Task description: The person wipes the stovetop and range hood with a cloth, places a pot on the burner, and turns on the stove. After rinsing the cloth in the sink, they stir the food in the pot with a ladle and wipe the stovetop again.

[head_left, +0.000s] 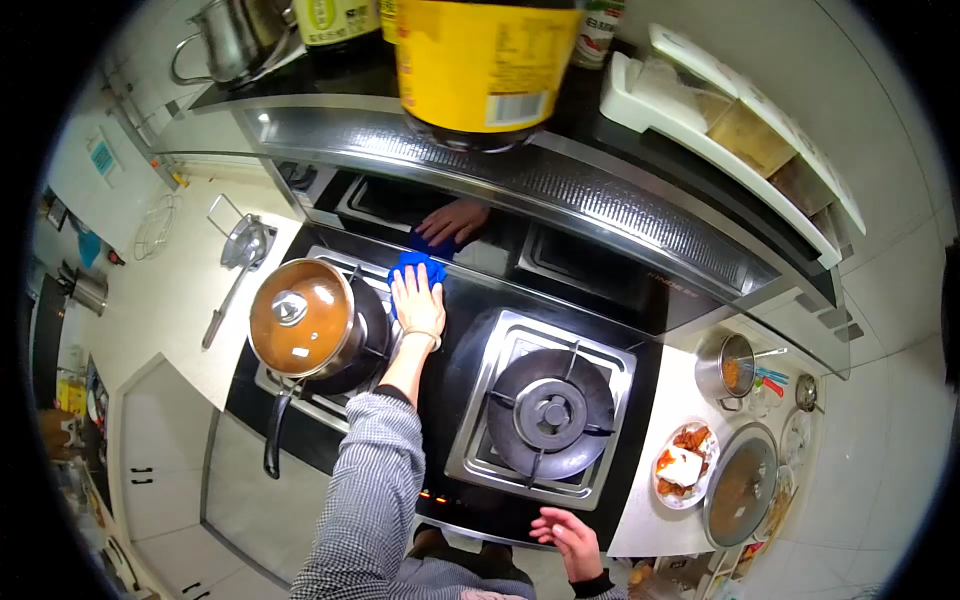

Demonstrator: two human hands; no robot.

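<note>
My left hand (418,305) holds a bunched blue cloth (416,266) under its fingers, pressed against the back of the black glass stove (450,330). Just left of it, a lidded saucepan (300,320) stands over the left burner, its black handle pointing toward me. My right hand (568,540) hovers at the stove's front edge, fingers loosely apart and holding nothing. Ahead of that hand is the bare right burner (552,412) inside its steel tray.
A range hood (600,190) juts out above the stove, with a yellow-labelled bottle (488,70) and a white spice box (730,130) on top. A plate of food (685,463), a small pot (722,370) and a large lid (740,485) occupy the right counter. A ladle (235,295) lies on the left.
</note>
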